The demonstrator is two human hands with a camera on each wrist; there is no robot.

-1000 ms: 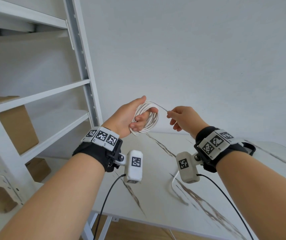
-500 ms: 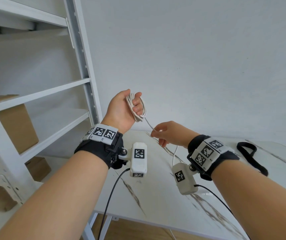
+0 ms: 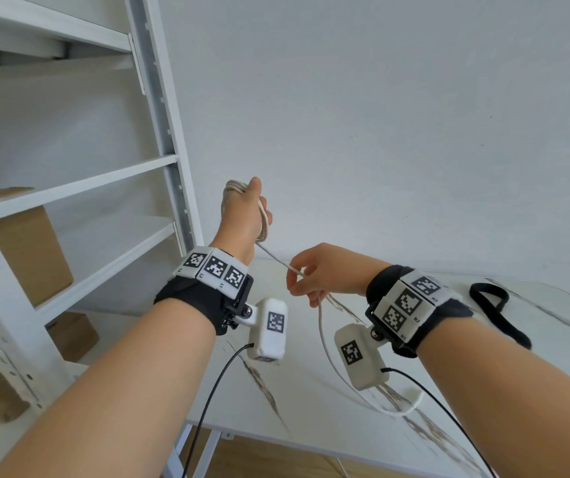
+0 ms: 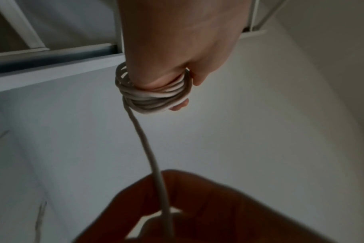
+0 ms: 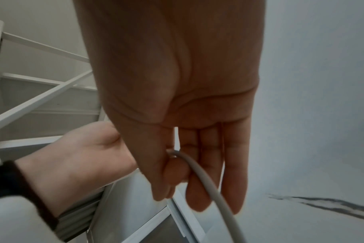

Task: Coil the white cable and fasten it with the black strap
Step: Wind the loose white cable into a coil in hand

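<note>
My left hand (image 3: 243,210) is raised above the table's far left corner with several turns of the white cable (image 4: 154,98) wound round its fingers. A single strand (image 3: 276,260) runs down and right to my right hand (image 3: 302,279), which pinches it between thumb and forefinger (image 5: 175,166). Below that hand the loose cable (image 3: 325,346) hangs to the table and curls behind the right wrist camera. The black strap (image 3: 494,312) lies flat on the table at the right, beyond my right wrist, and neither hand touches it.
A white marble-look table (image 3: 311,415) lies under both arms, with its near edge low in the head view. A white metal shelf unit (image 3: 159,132) stands at the left and holds cardboard boxes (image 3: 31,257). A plain white wall is behind.
My left hand has risen and turned, so the coil now sits over its fingers. My right hand dropped from the coil and slid down the cable to a lower pinch.
</note>
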